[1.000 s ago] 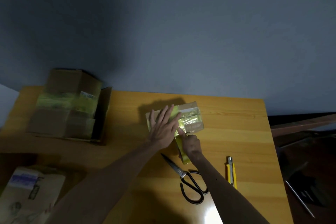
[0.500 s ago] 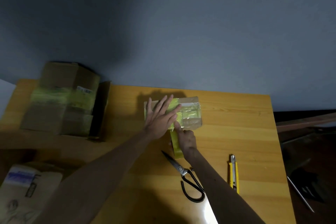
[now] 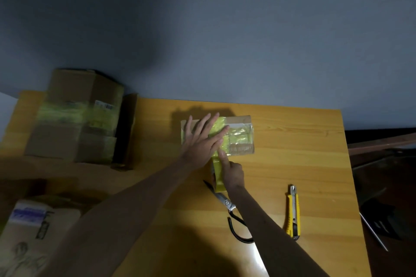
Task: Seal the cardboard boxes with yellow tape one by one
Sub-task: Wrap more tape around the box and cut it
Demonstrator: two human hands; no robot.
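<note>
A small cardboard box [image 3: 240,149] lies flat at the middle of the wooden table [image 3: 304,155], its top covered with shiny yellow tape. My left hand [image 3: 202,139] presses flat on the box's left half with its fingers spread. A yellow tape roll [image 3: 217,179] stands against the box's near edge, its strip running up onto the box. My right hand [image 3: 233,173] grips the roll from the right. Its index finger stretches forward and presses the tape at the box's near edge.
Scissors [image 3: 227,203] lie just behind the roll, under my right forearm. A yellow utility knife [image 3: 293,211] lies to the right. A large taped cardboard box [image 3: 76,119] stands at the far left. A printed brown package [image 3: 29,231] sits at the near left corner.
The box and both hands sit higher in the view as my head tilted. My right index finger has straightened onto the tape at the box's edge; my left hand stays flat.
</note>
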